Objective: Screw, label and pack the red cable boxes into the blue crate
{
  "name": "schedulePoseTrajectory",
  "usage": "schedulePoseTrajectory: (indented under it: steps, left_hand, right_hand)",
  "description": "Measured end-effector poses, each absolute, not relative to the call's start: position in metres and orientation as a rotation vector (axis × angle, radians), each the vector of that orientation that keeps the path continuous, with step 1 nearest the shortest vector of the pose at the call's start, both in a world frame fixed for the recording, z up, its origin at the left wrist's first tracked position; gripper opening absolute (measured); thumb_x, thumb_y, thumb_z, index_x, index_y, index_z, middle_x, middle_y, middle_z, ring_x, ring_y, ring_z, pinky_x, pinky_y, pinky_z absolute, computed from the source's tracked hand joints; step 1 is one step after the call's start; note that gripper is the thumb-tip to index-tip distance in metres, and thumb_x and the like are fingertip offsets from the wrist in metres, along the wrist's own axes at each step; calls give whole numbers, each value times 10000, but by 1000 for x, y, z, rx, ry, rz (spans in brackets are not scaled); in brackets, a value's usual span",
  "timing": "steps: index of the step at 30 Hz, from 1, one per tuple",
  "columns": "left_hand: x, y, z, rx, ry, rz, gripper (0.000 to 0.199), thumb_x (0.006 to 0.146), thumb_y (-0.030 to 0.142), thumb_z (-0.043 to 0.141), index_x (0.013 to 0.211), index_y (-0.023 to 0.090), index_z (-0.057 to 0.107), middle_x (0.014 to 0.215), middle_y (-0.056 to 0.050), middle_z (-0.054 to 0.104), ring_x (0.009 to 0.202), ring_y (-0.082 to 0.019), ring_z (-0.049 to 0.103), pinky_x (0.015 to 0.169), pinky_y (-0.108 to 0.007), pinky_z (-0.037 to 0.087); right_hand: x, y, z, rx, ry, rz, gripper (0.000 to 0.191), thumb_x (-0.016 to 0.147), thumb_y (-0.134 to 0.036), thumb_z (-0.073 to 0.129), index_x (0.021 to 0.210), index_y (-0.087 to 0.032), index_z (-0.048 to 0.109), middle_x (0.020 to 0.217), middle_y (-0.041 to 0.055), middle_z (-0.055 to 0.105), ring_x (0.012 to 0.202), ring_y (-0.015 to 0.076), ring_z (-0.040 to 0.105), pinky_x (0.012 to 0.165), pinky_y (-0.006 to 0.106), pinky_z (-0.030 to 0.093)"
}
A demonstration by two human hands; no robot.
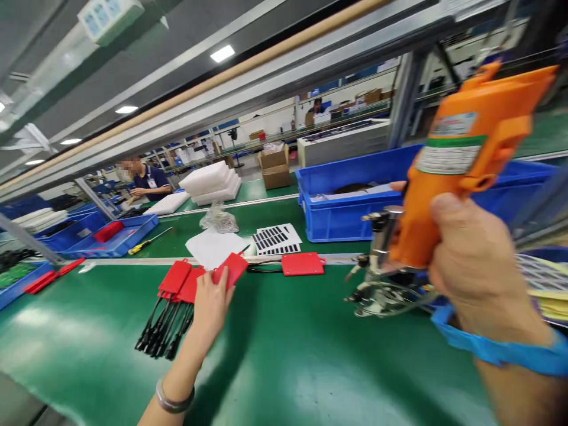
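Right hand (477,269) wrapped tight round grip of orange electric screwdriver (461,160), held upright, close to camera; white and green label on its body, chrome nose (382,248) pointing down just above green conveyor belt (288,355). Blue wrist strap (497,349) round right wrist. Left hand (212,305) stretched forward, palm down, fingers together, pinching a red tag (231,269) at its near edge. Just left of that, touching it, fanned stack of red tags (181,279) with black tails (164,331) trailing toward near belt edge. Metal bangle (174,402) on left wrist. One more single red tag (302,264) lying flat, apart, between both hands. Behind: white sheet (215,247), barcode label sheets (276,238), crumpled clear bag (218,219). Blue crate (337,216) behind screwdriver. Far left: shallow blue tray (110,239), yellow-handled screwdriver (146,242) beside it, white foam stack (213,183) farther back. Another person (146,180) seated across belt, far left, hands on own work.
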State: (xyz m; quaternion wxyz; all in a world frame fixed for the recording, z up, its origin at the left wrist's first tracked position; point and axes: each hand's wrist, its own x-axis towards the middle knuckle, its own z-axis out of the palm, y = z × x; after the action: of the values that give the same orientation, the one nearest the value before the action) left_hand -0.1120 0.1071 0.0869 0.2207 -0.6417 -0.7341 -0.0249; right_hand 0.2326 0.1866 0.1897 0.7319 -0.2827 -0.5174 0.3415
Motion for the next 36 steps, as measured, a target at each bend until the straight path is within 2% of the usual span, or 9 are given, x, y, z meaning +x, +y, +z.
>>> schedulePoseTrajectory:
  steps: [4,8,14,19,22,29,33,36]
  left_hand:
    - [-18,119,70,-2311,-1627,-170,463,874,324,585,1314,197,515,1149,-153,493,991,-279,481,863,-410,483]
    - [33,125,50,-2522,-1538,-225,422,884,326,570,1294,231,537,1173,-147,472,1008,-282,477,844,-425,502]
    - [29,130,40,-2602,-1596,-422,374,882,287,566,1250,221,555,1161,-137,433,1041,-277,458,879,-430,489]
    - [31,131,38,-2626,-1591,-431,349,886,272,558,1229,211,552,1152,-129,411,1027,-270,457,869,-422,493]
    - [32,131,40,-2631,-1594,-424,339,884,259,558,1218,200,561,1146,-134,411,1029,-276,455,861,-418,494]
    - [34,129,45,-2652,-1641,-381,211,883,264,565,1071,185,619,1133,-130,437,1024,-275,454,856,-433,494]
    - [32,130,45,-2647,-1622,-389,237,881,263,572,1106,200,614,1147,-129,449,1035,-278,459,857,-436,495]
    - [29,130,42,-2654,-1556,-399,269,911,288,530,1159,205,595,1203,-147,454,1062,-279,470,879,-449,488]
  right_hand:
    - [221,187,180,-576,-1107,822,439,856,-599,564,1099,-248,666,625,23,577,462,163,545,339,260,434]
    - [211,186,170,-600,-1106,791,452,887,-581,531,1121,-213,648,605,-1,557,474,144,542,372,244,445]
    - [201,193,160,-602,-1119,784,462,893,-594,516,1124,-217,650,588,-17,544,417,117,482,335,226,407]
    - [198,195,154,-626,-1128,761,467,884,-617,510,1097,-227,656,582,-25,535,411,116,480,321,224,398]
    - [196,194,152,-637,-1132,716,456,888,-621,499,1052,-224,653,579,-27,534,428,123,501,355,238,437]
    - [182,187,146,-632,-1172,608,331,882,-592,525,907,-284,644,555,-32,546,407,139,512,348,248,427]
    - [179,181,143,-609,-1192,589,351,874,-603,527,864,-276,654,529,-32,534,385,138,504,330,247,415]
    - [185,174,153,-620,-1172,607,398,884,-595,515,916,-228,665,554,-18,558,347,126,477,281,240,371]
